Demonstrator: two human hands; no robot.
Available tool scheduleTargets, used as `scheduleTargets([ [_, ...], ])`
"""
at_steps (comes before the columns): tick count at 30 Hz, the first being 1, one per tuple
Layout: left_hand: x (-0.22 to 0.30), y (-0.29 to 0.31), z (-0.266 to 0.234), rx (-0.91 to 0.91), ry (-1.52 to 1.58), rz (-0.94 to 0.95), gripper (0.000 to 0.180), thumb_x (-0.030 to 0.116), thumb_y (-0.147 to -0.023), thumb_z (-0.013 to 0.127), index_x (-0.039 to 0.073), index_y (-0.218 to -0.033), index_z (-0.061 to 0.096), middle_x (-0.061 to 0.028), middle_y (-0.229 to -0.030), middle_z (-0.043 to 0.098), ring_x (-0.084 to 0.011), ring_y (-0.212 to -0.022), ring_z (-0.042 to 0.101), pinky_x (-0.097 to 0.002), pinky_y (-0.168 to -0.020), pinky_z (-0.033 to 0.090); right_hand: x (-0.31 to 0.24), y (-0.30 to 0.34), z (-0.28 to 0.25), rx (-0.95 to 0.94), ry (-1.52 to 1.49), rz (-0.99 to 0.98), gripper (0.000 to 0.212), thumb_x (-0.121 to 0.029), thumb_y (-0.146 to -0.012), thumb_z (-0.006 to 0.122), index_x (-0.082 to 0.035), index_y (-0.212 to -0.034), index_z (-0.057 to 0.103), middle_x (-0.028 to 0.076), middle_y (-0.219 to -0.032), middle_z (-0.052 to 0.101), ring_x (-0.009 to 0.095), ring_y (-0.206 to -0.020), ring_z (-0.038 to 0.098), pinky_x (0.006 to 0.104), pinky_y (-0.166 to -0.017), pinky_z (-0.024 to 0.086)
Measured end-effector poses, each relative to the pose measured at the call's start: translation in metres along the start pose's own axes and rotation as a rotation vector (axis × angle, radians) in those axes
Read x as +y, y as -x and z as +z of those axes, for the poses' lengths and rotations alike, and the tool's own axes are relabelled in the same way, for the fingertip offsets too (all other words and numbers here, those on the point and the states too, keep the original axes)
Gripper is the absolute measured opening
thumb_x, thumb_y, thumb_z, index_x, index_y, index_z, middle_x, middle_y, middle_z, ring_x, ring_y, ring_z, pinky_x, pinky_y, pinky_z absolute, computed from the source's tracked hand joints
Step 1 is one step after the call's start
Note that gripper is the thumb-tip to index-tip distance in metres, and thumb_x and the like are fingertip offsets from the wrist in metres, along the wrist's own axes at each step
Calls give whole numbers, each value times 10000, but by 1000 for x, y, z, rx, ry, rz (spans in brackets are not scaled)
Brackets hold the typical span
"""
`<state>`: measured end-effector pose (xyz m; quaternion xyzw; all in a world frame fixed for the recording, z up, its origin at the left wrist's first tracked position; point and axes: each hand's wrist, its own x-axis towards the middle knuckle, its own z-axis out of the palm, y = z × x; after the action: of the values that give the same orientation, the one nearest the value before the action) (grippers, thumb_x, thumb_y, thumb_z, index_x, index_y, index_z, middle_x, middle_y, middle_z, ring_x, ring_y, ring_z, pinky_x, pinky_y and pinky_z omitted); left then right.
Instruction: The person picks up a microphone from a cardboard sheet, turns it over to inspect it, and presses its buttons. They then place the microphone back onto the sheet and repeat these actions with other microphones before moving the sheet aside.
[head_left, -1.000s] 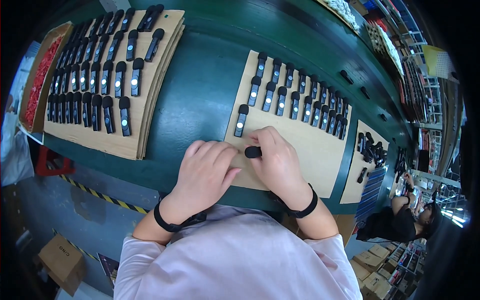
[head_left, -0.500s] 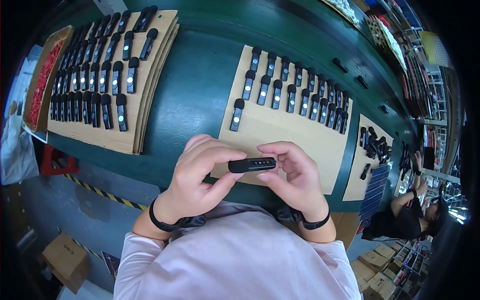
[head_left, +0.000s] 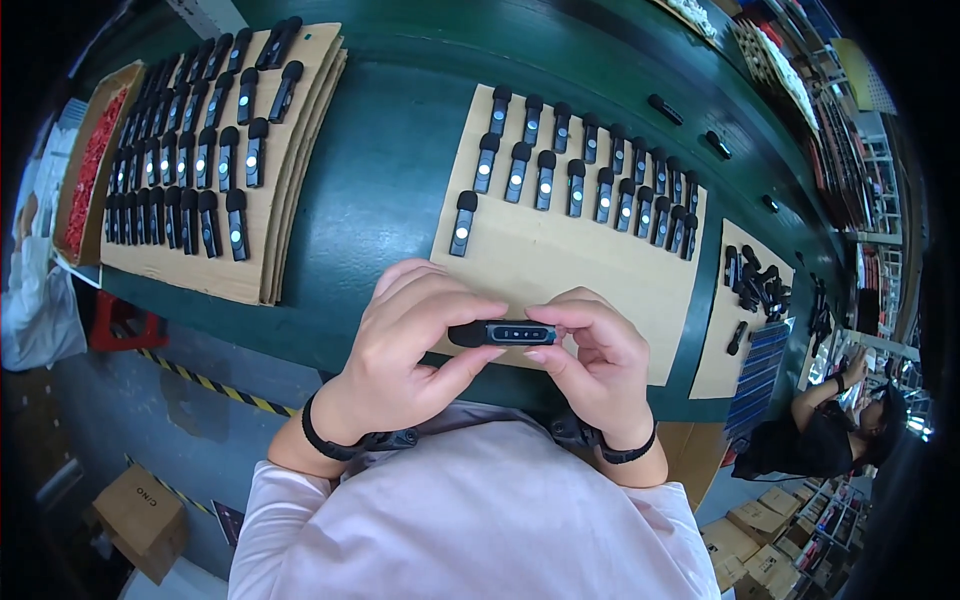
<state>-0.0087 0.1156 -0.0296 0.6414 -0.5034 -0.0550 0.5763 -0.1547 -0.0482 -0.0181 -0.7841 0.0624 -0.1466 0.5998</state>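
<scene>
A small black wireless microphone (head_left: 508, 333) with a foam-covered end lies level between my two hands, its face with small markings turned up. My left hand (head_left: 405, 335) pinches it around the foam end with thumb and fingers. At the opposite end, my right hand (head_left: 603, 348) grips it between thumb and forefinger. Beyond my hands is a cardboard sheet (head_left: 565, 275), bearing rows of similar microphones with lit round spots. The nearest one, a lone microphone (head_left: 462, 226), stands out at the sheet's left edge.
At left, stacked cardboard sheets (head_left: 190, 268) carry more lit microphones, beside a box (head_left: 67, 235) of red pieces. A pile of black microphones (head_left: 765, 290) lies on cardboard at right, near a blue striped panel (head_left: 760, 365). Another person (head_left: 800, 440) works at far right.
The microphone has rolled slightly, so its marked face shows more fully. My right fingers have closed in on its end. The view has shifted a little.
</scene>
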Motion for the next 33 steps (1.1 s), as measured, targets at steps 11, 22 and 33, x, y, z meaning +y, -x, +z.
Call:
scheduleTargets([
  [11, -9, -6, -2, -75, -183, 7, 371, 93, -676, 811, 58, -1014, 663, -88, -964, 647, -270, -883, 611, -423, -888, 443, 4, -10, 14, 205, -568, 335, 347, 59, -870, 666, 58, -1200, 556, 138, -1096, 655, 138, -920, 630, 260, -811, 520],
  [22, -46, -9, 2, -194, -590, -112, 399, 73, -741, 723, 95, -1129, 631, -68, -1017, 586, -265, -1004, 565, -406, -888, 433, 34, -39, 15, 118, 683, -159, 266, 50, -792, 679, 0, -1049, 632, 144, -1093, 636, 278, -969, 634, 349, -831, 531],
  [33, -63, -7, 8, -207, -573, -98, 403, 38, -771, 687, 106, -1164, 635, -55, -1049, 597, -257, -1016, 565, -397, -890, 437, 46, -39, 33, -28, 872, -178, 294, 7, -737, 734, -23, -1019, 658, 144, -1105, 596, 316, -929, 625, 394, -793, 529],
])
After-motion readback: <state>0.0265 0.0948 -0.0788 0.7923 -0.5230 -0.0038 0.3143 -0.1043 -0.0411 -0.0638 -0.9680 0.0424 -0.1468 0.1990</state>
